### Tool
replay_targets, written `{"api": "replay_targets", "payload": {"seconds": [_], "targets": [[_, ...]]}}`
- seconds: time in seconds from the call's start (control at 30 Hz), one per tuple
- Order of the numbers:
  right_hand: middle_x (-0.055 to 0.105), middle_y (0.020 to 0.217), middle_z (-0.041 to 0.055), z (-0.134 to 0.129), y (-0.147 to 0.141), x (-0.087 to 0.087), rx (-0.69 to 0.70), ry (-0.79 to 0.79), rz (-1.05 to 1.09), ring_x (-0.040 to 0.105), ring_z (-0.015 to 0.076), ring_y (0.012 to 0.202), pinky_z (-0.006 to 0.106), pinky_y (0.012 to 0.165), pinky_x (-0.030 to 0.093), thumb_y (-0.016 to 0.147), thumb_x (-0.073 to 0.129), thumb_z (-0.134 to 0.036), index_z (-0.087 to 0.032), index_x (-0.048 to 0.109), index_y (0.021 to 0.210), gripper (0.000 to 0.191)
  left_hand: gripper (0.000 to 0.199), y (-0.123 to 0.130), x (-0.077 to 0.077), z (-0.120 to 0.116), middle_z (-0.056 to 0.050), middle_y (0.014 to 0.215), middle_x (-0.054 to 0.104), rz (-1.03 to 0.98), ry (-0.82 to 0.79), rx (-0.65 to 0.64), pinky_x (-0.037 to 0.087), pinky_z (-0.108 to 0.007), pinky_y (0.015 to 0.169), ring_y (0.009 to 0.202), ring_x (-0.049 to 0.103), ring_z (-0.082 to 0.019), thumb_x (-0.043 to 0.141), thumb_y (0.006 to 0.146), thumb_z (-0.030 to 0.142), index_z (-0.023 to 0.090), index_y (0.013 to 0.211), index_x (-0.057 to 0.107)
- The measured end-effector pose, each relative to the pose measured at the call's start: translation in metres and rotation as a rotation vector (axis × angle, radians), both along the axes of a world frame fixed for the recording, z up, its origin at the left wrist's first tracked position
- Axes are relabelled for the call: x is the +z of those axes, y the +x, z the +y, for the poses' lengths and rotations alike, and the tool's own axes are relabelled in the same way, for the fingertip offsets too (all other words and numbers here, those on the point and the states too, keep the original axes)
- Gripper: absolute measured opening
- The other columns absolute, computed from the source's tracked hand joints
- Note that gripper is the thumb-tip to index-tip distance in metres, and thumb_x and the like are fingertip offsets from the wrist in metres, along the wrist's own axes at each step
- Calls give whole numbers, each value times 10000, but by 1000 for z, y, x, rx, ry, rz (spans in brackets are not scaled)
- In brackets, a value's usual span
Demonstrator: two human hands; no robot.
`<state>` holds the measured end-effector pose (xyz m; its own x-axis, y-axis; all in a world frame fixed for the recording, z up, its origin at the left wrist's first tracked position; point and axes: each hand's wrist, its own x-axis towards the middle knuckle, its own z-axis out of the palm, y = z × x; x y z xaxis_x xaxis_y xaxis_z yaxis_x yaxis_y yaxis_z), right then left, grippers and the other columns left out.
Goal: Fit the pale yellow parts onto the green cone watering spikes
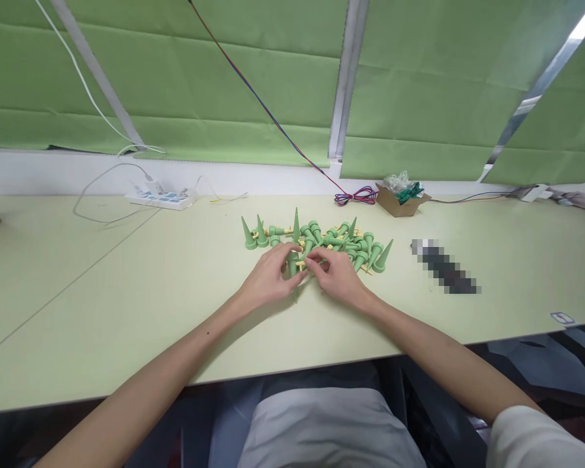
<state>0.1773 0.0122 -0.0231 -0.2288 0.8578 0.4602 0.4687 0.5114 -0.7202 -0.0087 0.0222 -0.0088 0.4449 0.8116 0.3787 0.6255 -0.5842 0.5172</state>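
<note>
In front of me my left hand (267, 278) is closed around a green plastic plant watering spike (293, 265), its pointed end downward below my fingers. A small yellow valve (300, 264) sticks out from the side of this spike. My right hand (340, 278) pinches at the yellow valve with thumb and forefinger; the fingertips partly cover it. Just behind both hands lies a pile of similar green spikes (368, 239), many with yellow valves. Several stand point up, such as the spike (247, 234) at the pile's left end.
A white power strip (163, 199) with cables sits at the back left. At the back are coiled red and blue wires (355, 195) and a small cardboard box (400, 205) holding plastic wrap and green items. A blurred dark object (446, 268) lies to the right.
</note>
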Motion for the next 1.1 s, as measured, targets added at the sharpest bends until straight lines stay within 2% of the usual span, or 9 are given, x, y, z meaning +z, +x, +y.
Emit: {"api": "replay_targets", "payload": {"seconds": [0.4,0.7,0.87,1.1], "targets": [[700,767,24,-2,-1,2,31,3,-17,590,128,571,253,601,456,941,504,-226,-182,664,866,182,352,1,-1,1,-39,1044,636,-5,-38,-11,468,-280,610,627,573,-126,614,849,348,194,1160,562],[713,799,22,-2,-1,2,18,-19,-52,615,123,583,247,612,459,890,570,-182,-180,665,897,96,334,1,-2,1,-41,985,660,-3,-54,-5,463,-274,580,613,559,-127,595,855,371,184,1132,591],[719,806,24,-1,-1,1,11,-17,-76,602,118,555,256,619,465,884,582,-179,-179,663,909,85,332,1,-2,1,-49,1023,663,0,-55,7,459,-279,593,623,557,-129,593,855,366,186,1134,594],[726,840,33,0,0,0,28,-17,-68,655,144,665,262,663,493,905,568,-180,-184,662,917,95,327,0,-4,2,-46,1035,667,1,-34,7,453,-275,603,625,550,-127,600,856,366,190,1131,595]]}}
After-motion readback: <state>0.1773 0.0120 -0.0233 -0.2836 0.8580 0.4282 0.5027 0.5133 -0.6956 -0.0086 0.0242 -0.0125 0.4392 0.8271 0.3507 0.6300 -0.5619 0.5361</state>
